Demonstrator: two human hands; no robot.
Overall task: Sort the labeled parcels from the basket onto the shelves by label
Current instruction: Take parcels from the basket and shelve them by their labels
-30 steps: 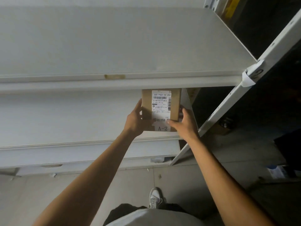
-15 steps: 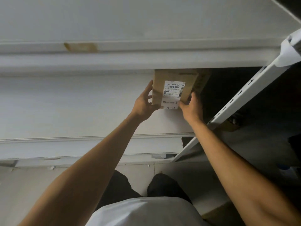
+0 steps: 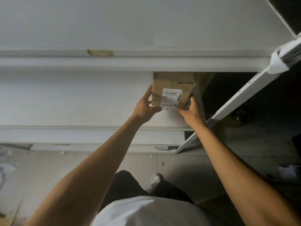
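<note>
Obs., near to far. Both forearms reach up and forward from the body toward the white shelving.

Left hand (image 3: pixel 145 106): fingers spread along the left side of the cardboard parcel (image 3: pixel 173 86), thumb hooked under its near bottom corner. Right hand (image 3: pixel 191 111): thumb and fingers curled round the near right corner. Both hands are part-closed on the parcel, one at each near corner; neither is clenched.

Parcel: lies flat on the second shelf (image 3: pixel 81 98), at its right end, far end tucked under the lip of the top shelf (image 3: pixel 130 62). White shipping label (image 3: pixel 171 97) faces up; the printed "A-2" tag (image 3: pixel 169 109) sits at the near edge between the two thumbs. A second brown box (image 3: pixel 206 80) stands just beside it on the right, partly hidden; whether they touch I cannot tell.

Step in hand (judgement): seating the parcel on its shelf.

Notes for doing it well:
- Push evenly from both corners so it slides straight, not skewed toward the neighbouring box.
- Keep it low; clearance under the upper shelf lip looks small.
- Leave the A-2 tag outward and readable.
- Stop short of the right upright post (image 3: pixel 236 98); release only once the base rests fully on the shelf.
</note>
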